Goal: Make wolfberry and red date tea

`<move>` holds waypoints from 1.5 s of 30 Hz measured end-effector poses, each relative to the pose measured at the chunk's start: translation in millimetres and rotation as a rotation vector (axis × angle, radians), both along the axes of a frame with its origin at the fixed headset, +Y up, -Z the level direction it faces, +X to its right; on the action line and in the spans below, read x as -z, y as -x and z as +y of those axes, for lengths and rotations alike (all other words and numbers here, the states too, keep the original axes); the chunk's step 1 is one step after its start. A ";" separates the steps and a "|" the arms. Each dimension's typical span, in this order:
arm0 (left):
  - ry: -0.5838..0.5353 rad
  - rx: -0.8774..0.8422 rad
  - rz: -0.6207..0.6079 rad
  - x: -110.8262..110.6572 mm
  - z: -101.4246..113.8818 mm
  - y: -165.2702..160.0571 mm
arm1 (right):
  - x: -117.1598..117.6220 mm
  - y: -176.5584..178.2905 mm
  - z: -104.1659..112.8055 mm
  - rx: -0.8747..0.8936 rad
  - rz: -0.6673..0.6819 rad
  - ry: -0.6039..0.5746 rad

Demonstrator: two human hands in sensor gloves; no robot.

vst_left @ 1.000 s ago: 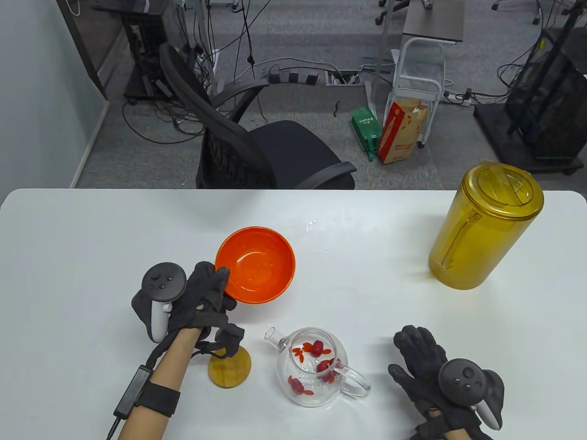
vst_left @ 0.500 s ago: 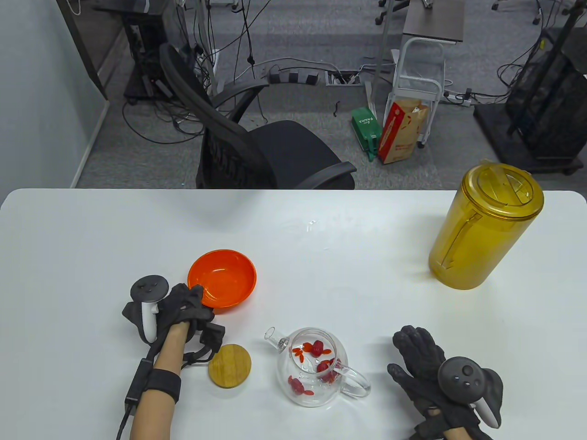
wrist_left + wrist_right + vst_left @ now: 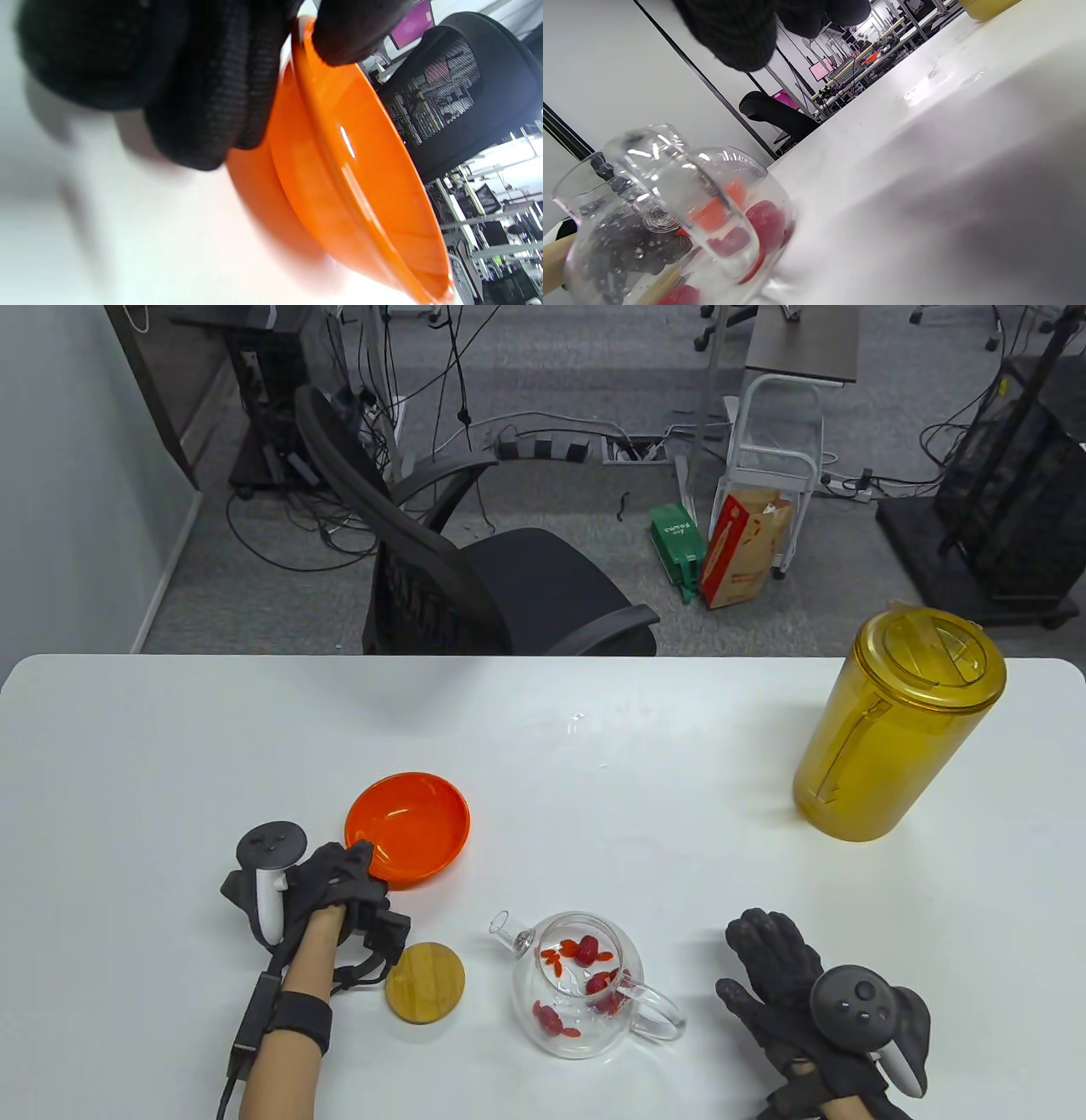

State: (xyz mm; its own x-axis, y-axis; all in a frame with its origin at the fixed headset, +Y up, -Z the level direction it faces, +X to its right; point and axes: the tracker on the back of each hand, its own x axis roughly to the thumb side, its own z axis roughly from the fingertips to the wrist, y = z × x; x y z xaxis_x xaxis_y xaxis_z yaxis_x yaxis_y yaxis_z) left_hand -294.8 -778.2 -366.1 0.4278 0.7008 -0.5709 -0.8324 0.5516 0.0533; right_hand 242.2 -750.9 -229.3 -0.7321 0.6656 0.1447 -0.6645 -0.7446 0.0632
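Observation:
An empty orange bowl (image 3: 409, 827) sits on the white table (image 3: 170, 746); my left hand (image 3: 339, 875) grips its near rim, thumb over the edge, as the left wrist view (image 3: 339, 148) shows. A glass teapot (image 3: 585, 984) with red dates and wolfberries (image 3: 585, 954) inside stands open at the front centre, spout to the left; it also shows in the right wrist view (image 3: 670, 220). Its round bamboo lid (image 3: 425, 982) lies flat on the table left of it. My right hand (image 3: 776, 976) rests flat and empty right of the teapot's handle. An amber lidded pitcher (image 3: 895, 725) stands at the far right.
A black office chair (image 3: 475, 585) stands just behind the table's far edge. Water drops (image 3: 577, 721) lie on the table centre.
My left hand brought the orange bowl down and to the left from a raised, tilted pose and set it on the table, still gripping its rim. The right hand stayed still.

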 end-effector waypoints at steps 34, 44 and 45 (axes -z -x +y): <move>-0.470 0.364 -0.936 -133.7 25.5 -98.8 | 56.1 -16.3 49.9 0.041 -0.508 -0.217; -0.465 0.335 -0.928 -131.0 28.4 -96.7 | 128.5 -16.2 71.3 0.021 -0.852 -0.127; -0.469 0.347 -0.930 -130.9 29.1 -96.4 | 134.2 -14.4 73.0 0.030 -0.881 -0.131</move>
